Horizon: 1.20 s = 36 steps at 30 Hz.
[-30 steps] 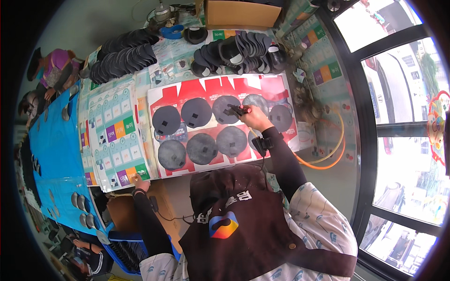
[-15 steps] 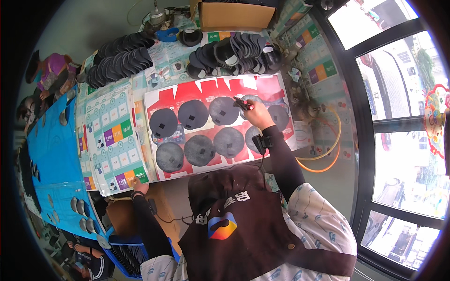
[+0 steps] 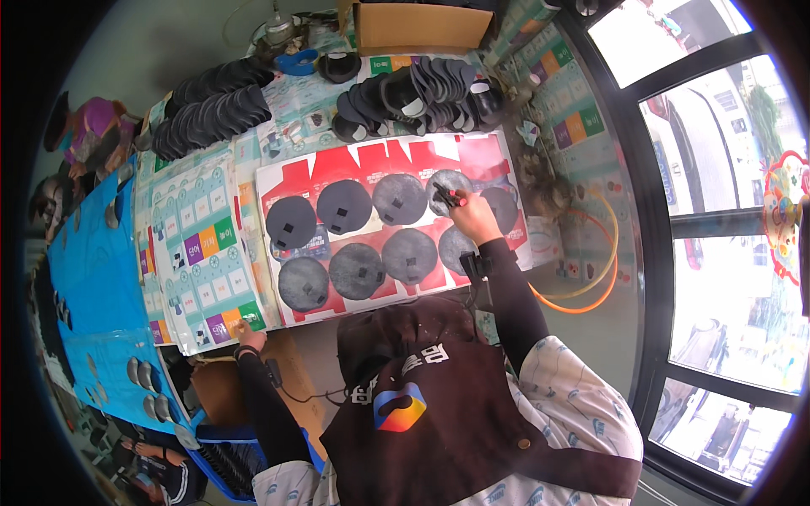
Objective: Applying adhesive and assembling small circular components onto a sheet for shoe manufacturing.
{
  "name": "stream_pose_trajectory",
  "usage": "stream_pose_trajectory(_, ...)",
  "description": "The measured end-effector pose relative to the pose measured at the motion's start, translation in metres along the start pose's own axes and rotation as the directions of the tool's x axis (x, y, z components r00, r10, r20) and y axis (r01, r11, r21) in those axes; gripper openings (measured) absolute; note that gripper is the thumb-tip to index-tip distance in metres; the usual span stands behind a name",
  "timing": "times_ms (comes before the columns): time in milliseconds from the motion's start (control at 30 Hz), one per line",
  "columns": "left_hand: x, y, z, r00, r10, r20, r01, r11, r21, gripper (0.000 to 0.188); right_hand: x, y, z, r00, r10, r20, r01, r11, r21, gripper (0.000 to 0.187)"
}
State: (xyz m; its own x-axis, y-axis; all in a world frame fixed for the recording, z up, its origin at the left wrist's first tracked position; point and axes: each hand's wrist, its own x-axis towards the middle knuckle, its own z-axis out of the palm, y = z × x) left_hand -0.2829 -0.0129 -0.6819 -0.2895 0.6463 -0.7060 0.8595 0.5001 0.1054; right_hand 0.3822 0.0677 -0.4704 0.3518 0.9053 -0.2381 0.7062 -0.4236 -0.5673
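Note:
My right hand (image 3: pixel 477 218) is closed around a slim black tool with red parts (image 3: pixel 450 197), whose exact kind I cannot make out. Its tip is over a round grey disc (image 3: pixel 448 180) in the far row. Several similar discs lie in two rows on a red and white printed board (image 3: pixel 371 158), and most carry a small dark square, like the disc at the far left (image 3: pixel 292 211). At the table's near edge, my left hand (image 3: pixel 251 336) touches the corner of a printed sheet (image 3: pixel 198 253). Its fingers are too small and partly hidden to read.
Stacks of dark curved pieces (image 3: pixel 211 122) and a pile of black pieces (image 3: pixel 405 97) stand at the back, before a cardboard box (image 3: pixel 422 29). Yellow and orange hoses (image 3: pixel 582 305) loop at the right, by the windows. A blue-covered table (image 3: pixel 93 270) lies left, with people beside it.
My right hand and the tool have moved slightly right and nearer, from the third disc's edge onto the fourth disc of the far row. My left hand stays in place.

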Motion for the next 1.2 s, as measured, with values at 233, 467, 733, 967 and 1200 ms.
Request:
stream_pose_trajectory(233,0.003,-0.007,0.004,0.998,-0.046,-0.052,0.045,0.999,-0.018,0.112,-0.007,-0.004,0.014,0.998,0.012,0.064,-0.024,0.98,0.197,0.035)
stream_pose_trajectory(467,0.004,-0.008,0.008,1.0,-0.025,-0.019,0.026,0.998,0.064,0.106,0.004,0.0,0.018,0.992,-0.021,0.122,-0.013,0.961,0.276,0.035)
stream_pose_trajectory(733,0.008,-0.01,0.01,0.999,-0.039,-0.03,0.041,0.998,0.046,0.11,0.002,-0.014,0.015,0.986,-0.038,0.164,0.008,0.983,0.181,0.034)
stream_pose_trajectory(967,0.002,-0.003,0.002,0.998,-0.053,0.017,0.052,0.996,0.077,0.11,0.002,-0.014,0.018,0.94,-0.083,0.332,0.079,0.997,0.023,0.028)
stream_pose_trajectory(1200,-0.01,-0.002,-0.002,0.999,-0.048,-0.002,0.048,0.998,0.05,0.109,0.0,-0.007,0.009,0.994,-0.092,0.055,0.091,0.996,0.023,0.03)
